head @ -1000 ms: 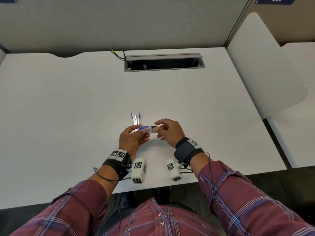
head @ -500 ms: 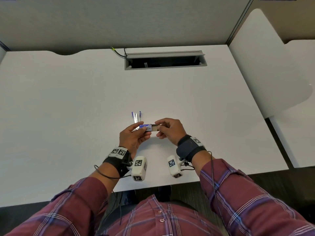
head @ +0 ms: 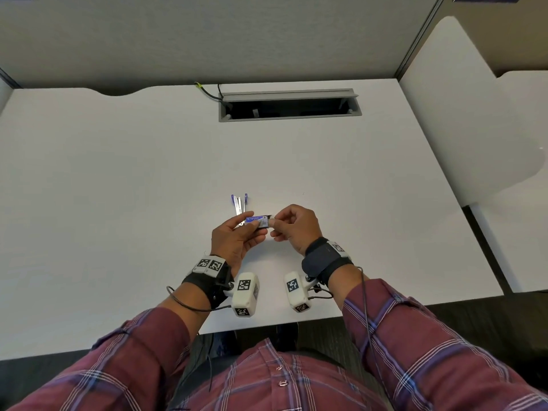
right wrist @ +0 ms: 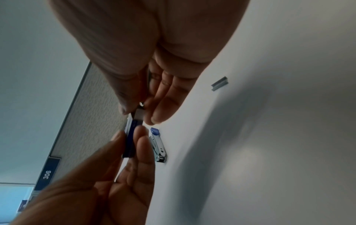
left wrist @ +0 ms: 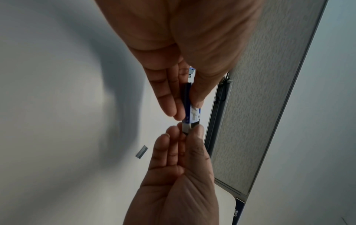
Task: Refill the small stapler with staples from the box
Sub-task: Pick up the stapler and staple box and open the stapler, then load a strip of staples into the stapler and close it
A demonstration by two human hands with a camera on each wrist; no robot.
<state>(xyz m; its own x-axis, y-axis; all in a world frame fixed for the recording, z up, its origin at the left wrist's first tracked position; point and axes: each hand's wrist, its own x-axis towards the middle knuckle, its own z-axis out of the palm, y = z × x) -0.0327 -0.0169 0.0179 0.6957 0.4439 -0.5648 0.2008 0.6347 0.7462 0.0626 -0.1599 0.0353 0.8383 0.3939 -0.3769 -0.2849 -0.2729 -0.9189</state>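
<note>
Left hand (head: 234,237) pinches the staple box (head: 256,220), long axis running left to right above the desk (head: 118,188); right hand (head: 296,225) pinches its inner tray (left wrist: 187,127) at the right end; open stapler (head: 239,203) lies just beyond.

Overhead head view; close wrist views

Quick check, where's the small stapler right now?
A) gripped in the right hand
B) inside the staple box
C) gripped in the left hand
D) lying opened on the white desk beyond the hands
D: the small blue-and-chrome stapler lies opened on the white desk just beyond the hands, while the left hand holds the small blue staple box and the right hand pinches its inner tray end.
</note>
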